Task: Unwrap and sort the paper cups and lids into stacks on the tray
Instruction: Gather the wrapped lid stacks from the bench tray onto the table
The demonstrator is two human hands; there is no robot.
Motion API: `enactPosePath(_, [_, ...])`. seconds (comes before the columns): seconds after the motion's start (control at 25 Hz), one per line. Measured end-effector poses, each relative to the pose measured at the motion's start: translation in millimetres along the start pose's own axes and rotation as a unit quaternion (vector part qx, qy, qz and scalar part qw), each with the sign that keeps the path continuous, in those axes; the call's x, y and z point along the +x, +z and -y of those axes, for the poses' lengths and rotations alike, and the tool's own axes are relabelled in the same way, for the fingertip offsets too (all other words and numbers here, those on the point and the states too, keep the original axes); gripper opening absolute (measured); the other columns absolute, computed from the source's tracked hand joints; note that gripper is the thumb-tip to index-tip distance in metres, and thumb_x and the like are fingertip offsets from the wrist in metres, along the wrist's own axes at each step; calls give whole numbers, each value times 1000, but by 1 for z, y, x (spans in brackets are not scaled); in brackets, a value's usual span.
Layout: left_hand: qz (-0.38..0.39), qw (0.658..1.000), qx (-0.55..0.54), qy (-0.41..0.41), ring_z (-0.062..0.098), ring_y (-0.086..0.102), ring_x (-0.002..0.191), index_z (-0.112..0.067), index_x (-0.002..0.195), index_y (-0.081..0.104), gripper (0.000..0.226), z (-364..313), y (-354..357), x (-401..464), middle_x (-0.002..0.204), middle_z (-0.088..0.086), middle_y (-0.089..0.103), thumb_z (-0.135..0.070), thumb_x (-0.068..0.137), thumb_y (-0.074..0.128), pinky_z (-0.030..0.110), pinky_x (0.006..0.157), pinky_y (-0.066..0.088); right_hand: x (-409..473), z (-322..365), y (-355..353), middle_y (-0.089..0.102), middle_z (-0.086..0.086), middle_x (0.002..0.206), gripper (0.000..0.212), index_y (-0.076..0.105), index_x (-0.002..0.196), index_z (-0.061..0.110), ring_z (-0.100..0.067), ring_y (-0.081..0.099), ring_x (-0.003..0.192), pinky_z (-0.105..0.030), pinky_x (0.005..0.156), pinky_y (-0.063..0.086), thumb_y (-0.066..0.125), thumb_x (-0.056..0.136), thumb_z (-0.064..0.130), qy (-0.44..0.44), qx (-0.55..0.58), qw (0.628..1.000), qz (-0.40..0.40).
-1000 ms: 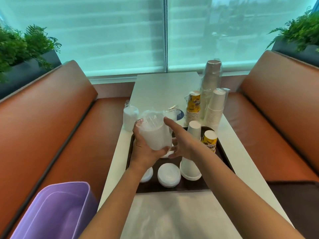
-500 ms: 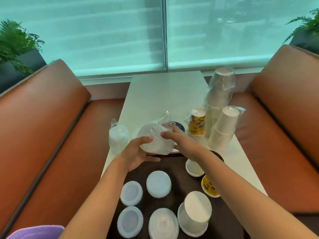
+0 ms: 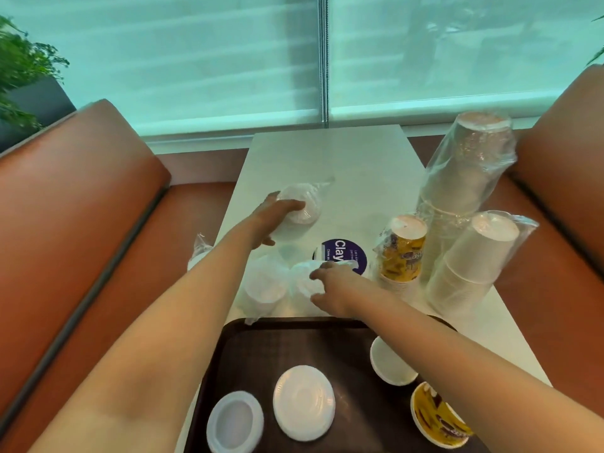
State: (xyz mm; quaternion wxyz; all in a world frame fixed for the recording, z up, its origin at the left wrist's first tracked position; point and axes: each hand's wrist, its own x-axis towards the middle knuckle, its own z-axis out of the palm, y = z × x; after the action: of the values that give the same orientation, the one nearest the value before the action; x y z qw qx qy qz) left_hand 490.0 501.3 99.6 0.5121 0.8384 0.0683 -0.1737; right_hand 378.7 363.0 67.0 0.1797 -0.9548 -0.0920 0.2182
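My left hand (image 3: 273,217) grips a plastic-wrapped pack of white lids (image 3: 302,207) lying on the white table beyond the tray. My right hand (image 3: 333,286) pinches another wrapped lid pack (image 3: 302,281) just past the tray's far edge; a third wrapped pack (image 3: 264,289) lies to its left. The dark brown tray (image 3: 294,341) holds two white lids (image 3: 302,402) (image 3: 234,420), a white cup (image 3: 390,362) and a yellow cup (image 3: 436,416). Wrapped stacks stand at the right: yellow cups (image 3: 403,253), white cups (image 3: 474,263), tall clear-wrapped cups (image 3: 467,165).
A purple round label (image 3: 341,255) lies on the table (image 3: 343,165) between my hands. Another wrapped pack (image 3: 200,253) sits at the table's left edge. Orange-brown benches (image 3: 81,207) flank the table, with a window behind and plants at both sides.
My left hand carried the wrapped lid pack forward and set it on the table farther out. My right hand let go of it and dropped onto another pack near the tray. The camera tilted down.
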Motion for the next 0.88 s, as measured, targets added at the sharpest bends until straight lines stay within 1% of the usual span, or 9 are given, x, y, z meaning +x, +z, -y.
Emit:
enactPosePath(0.12, [37, 996, 49, -59, 28, 53, 108, -29, 132, 39, 54, 18, 1, 27, 126, 5, 51, -50, 85, 52, 38, 79, 44, 9, -4, 12, 24, -6, 153, 53, 34, 145, 15, -32, 18, 142, -47, 109, 33, 47, 95, 29, -13, -104, 994, 7])
enactPosePath(0.28, [61, 988, 47, -131, 31, 56, 110, -24, 134, 41, 58, 34, 3, 45, 130, 7, 50, -53, 86, 52, 41, 93, 45, 17, -22, 15, 29, -5, 150, 53, 35, 144, 13, -30, 24, 140, -45, 108, 36, 48, 94, 25, -4, -121, 993, 17])
enactPosePath(0.32, [67, 986, 45, -146, 32, 58, 104, -21, 133, 42, 59, 34, 3, 45, 124, 9, 51, -54, 86, 51, 39, 89, 45, 17, -24, 16, 28, -5, 150, 54, 33, 145, 13, -30, 25, 139, -46, 108, 37, 49, 94, 24, -1, -117, 993, 25])
enactPosePath(0.4, [75, 983, 38, -162, 29, 56, 78, -14, 129, 46, 59, 35, 3, 47, 107, 10, 54, -53, 85, 49, 31, 70, 43, 18, -26, 19, 25, -3, 152, 55, 30, 146, 14, -29, 26, 139, -46, 107, 38, 48, 95, 24, 2, -110, 994, 30])
enactPosePath(0.48, [57, 985, 35, -158, 26, 51, 70, -14, 123, 48, 57, 36, 2, 49, 106, 8, 53, -51, 79, 51, 30, 68, 41, 17, -26, 22, 23, -3, 153, 56, 28, 147, 14, -29, 26, 138, -44, 105, 39, 47, 95, 22, 6, -102, 995, 19])
enactPosePath(0.6, [-15, 994, 49, -98, 27, 52, 91, -16, 121, 50, 46, 37, 4, 49, 119, 7, 51, -37, 80, 53, 34, 82, 43, 9, -21, 20, 16, -3, 156, 57, 24, 147, 16, -31, 21, 141, -44, 106, 35, 46, 95, 21, -3, -96, 995, -21])
enactPosePath(0.72, [-49, 996, 64, -34, 26, 49, 117, -19, 135, 47, 51, 29, 6, 41, 133, 5, 49, -23, 85, 56, 33, 89, 39, -4, -9, 13, 16, -2, 158, 59, 22, 149, 21, -29, 21, 142, -43, 108, 34, 48, 96, 26, -23, -65, 996, -54])
enactPosePath(0.8, [-70, 995, 70, -8, 23, 47, 122, -17, 137, 46, 53, 22, 6, 31, 138, 7, 47, -20, 85, 59, 29, 94, 38, -16, -3, 12, 24, 1, 155, 57, 26, 148, 24, -25, 29, 139, -39, 107, 36, 49, 96, 26, -36, -10, 998, -54])
enactPosePath(0.88, [-106, 991, 82, 16, 21, 50, 119, -16, 136, 46, 52, 14, 6, 15, 137, 8, 48, -17, 85, 58, 23, 90, 37, -31, -1, 13, 31, 2, 151, 52, 33, 145, 26, -22, 37, 135, -36, 105, 37, 49, 96, 27, -43, 35, 997, -49])
